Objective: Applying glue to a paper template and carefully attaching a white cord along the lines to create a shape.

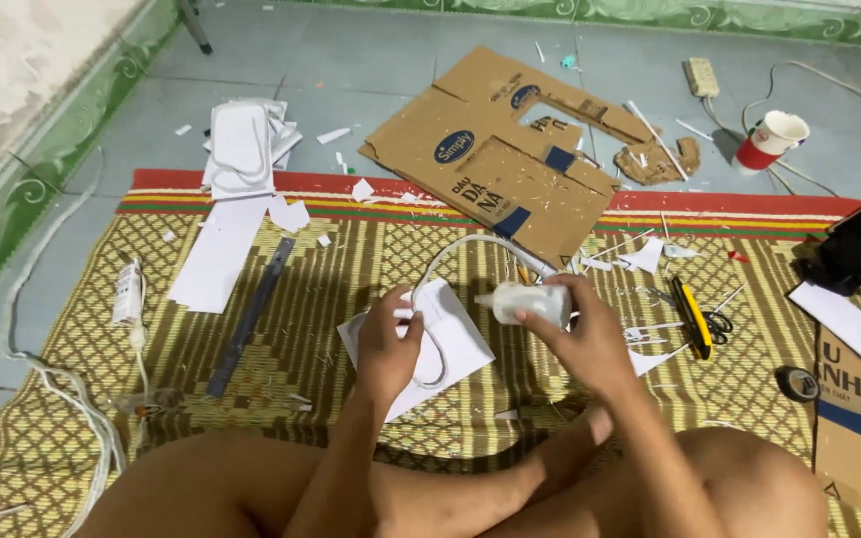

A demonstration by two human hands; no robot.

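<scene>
Woven straw mat (371, 269) — matt corrugated cardboard (510, 149), smooth white paper (460, 344).

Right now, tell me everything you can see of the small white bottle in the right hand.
The small white bottle looks like soft, translucent white plastic, with a rounded body narrowing to a pointed nozzle. It lies roughly level, nozzle aimed left toward the left hand. The right hand grips it around the body, fingers wrapped over the top and thumb beneath. It is held above the woven mat, just right of the white paper piece that the left hand touches. Whether it has a cap cannot be told.
</scene>
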